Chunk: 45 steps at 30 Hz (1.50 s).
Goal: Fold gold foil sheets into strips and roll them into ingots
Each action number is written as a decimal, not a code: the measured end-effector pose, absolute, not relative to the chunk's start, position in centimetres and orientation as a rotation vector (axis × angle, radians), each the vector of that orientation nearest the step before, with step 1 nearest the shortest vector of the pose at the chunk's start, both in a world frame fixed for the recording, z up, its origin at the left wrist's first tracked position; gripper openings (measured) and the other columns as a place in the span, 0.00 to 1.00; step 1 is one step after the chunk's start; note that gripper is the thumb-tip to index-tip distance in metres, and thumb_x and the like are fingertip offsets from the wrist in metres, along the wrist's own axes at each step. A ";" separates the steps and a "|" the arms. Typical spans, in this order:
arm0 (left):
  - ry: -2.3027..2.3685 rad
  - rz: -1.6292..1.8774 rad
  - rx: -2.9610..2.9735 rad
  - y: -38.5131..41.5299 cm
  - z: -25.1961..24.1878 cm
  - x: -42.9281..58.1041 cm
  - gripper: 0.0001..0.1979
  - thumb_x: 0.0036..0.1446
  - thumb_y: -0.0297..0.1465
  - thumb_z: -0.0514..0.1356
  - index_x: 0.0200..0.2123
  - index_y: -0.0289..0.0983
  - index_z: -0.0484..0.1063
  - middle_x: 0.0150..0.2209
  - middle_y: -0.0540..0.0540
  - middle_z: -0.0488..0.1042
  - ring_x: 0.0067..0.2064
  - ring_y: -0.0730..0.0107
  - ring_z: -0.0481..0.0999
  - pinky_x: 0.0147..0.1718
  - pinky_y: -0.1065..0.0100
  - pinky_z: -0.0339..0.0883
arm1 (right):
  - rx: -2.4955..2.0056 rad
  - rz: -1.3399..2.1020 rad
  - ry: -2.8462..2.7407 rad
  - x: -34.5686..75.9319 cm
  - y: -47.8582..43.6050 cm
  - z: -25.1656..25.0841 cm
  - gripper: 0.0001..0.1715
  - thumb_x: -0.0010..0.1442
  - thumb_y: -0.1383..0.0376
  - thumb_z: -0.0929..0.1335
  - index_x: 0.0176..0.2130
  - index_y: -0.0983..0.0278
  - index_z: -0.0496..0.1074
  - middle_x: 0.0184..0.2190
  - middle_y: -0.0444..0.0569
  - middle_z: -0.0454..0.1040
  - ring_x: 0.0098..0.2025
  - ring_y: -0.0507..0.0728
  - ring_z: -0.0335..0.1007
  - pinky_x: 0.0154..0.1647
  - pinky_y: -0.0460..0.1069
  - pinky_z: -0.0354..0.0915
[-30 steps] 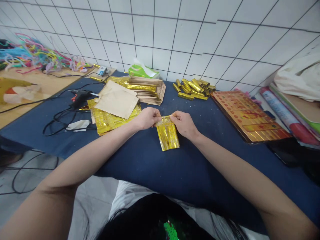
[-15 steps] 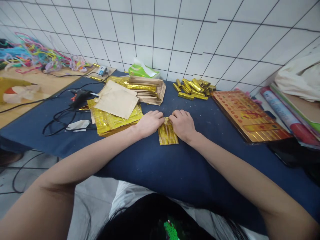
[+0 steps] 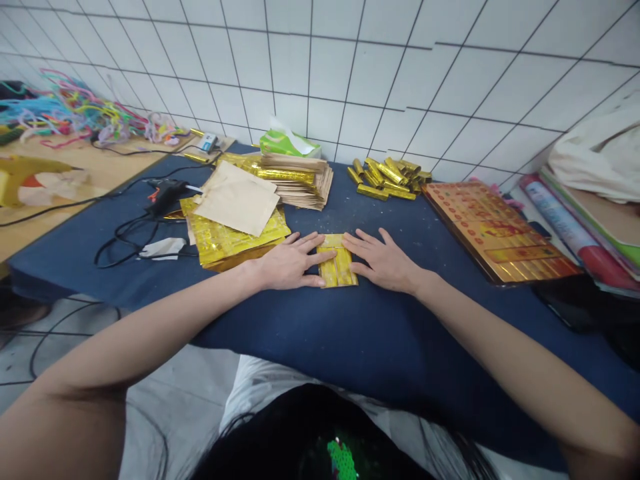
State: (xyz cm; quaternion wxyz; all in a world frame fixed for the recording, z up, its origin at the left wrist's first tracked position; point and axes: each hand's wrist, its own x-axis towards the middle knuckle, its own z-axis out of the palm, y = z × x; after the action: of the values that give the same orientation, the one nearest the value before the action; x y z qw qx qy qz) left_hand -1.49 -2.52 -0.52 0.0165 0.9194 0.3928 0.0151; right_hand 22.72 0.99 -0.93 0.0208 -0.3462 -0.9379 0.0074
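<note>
A small gold foil sheet lies flat on the dark blue cloth, its far edge folded over. My left hand is open with fingers spread, its fingertips on the sheet's left side. From the right, my right hand rests with spread fingers, the tips touching the sheet's right edge. To the left of my hands is a stack of gold foil sheets with a plain tan sheet on top. Behind that stands a pile of tan papers. Several rolled gold tubes lie beyond my right hand.
A black glue gun with a looping cable and a white scrap lie left. Near the wall is a green tissue pack. An orange-gold packet lies right. Coloured pipe cleaners cover the far left.
Both hands have opened from a pinch at the sheet's far edge and now lie flatter, fingers spread, a little lower. The far edge now shows as a flat fold.
</note>
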 end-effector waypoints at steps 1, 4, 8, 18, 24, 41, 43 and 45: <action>1.207 0.044 2.844 -2.6 -0.5 -1.5 0.30 0.57 0.49 0.49 0.60 0.45 0.53 0.63 0.39 0.49 0.63 0.52 0.48 0.57 0.50 0.45 | -1.082 0.073 -2.911 22.8 0.9 -0.9 0.29 0.63 0.53 0.53 0.61 0.59 0.53 0.62 0.49 0.53 0.63 0.64 0.45 0.58 0.69 0.41; 1.193 0.033 2.813 -2.7 -0.5 -1.5 0.32 0.56 0.50 0.49 0.61 0.45 0.51 0.64 0.39 0.46 0.64 0.52 0.44 0.58 0.48 0.42 | -1.120 0.131 -2.909 22.7 0.5 -0.8 0.36 0.60 0.47 0.54 0.62 0.60 0.49 0.63 0.50 0.50 0.64 0.66 0.42 0.58 0.70 0.41; 1.200 0.041 2.813 -2.8 -0.5 -1.4 0.32 0.56 0.50 0.48 0.61 0.46 0.49 0.64 0.38 0.45 0.64 0.51 0.44 0.58 0.48 0.42 | -1.140 0.096 -2.931 22.2 0.1 -0.7 0.42 0.57 0.42 0.54 0.63 0.62 0.48 0.63 0.53 0.48 0.64 0.67 0.41 0.58 0.71 0.39; 1.186 0.006 2.806 -2.7 -0.3 -1.4 0.30 0.56 0.51 0.47 0.61 0.48 0.51 0.64 0.38 0.45 0.64 0.50 0.45 0.57 0.48 0.42 | -1.129 0.064 -2.974 22.4 0.2 -0.6 0.44 0.56 0.40 0.52 0.62 0.62 0.49 0.64 0.51 0.46 0.64 0.67 0.39 0.58 0.72 0.36; 1.175 0.021 2.791 -2.7 -0.4 -1.5 0.31 0.56 0.50 0.48 0.60 0.48 0.51 0.64 0.40 0.45 0.64 0.51 0.44 0.58 0.48 0.41 | -1.082 0.056 -2.979 22.7 0.2 -0.6 0.42 0.57 0.41 0.53 0.62 0.61 0.49 0.64 0.51 0.46 0.64 0.66 0.39 0.58 0.71 0.35; 1.165 0.033 2.835 -2.8 -0.9 -1.7 0.31 0.57 0.52 0.45 0.61 0.48 0.51 0.65 0.39 0.42 0.64 0.51 0.42 0.58 0.47 0.41 | -1.050 -0.009 -2.942 23.1 0.3 -0.7 0.43 0.57 0.40 0.52 0.62 0.63 0.50 0.63 0.51 0.50 0.64 0.67 0.40 0.58 0.72 0.37; 1.166 0.035 2.837 -2.8 -1.0 -1.7 0.31 0.57 0.51 0.45 0.61 0.47 0.50 0.65 0.39 0.42 0.65 0.51 0.41 0.58 0.46 0.40 | -1.053 -0.008 -2.939 23.1 0.3 -0.8 0.44 0.57 0.40 0.52 0.62 0.63 0.50 0.63 0.51 0.49 0.64 0.67 0.40 0.58 0.72 0.37; 1.159 0.027 2.838 -2.8 -1.0 -1.7 0.31 0.57 0.51 0.44 0.61 0.46 0.49 0.65 0.39 0.42 0.65 0.53 0.41 0.58 0.46 0.40 | -1.051 -0.008 -2.937 23.1 0.3 -0.8 0.43 0.57 0.40 0.52 0.62 0.62 0.50 0.63 0.51 0.50 0.64 0.67 0.40 0.58 0.72 0.37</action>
State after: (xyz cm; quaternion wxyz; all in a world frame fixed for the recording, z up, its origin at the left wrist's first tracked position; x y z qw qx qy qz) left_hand -1.70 -2.82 -1.02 0.0379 0.9251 0.3778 0.0087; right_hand 23.13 0.29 -0.84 0.0112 -0.3369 -0.9415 -0.0024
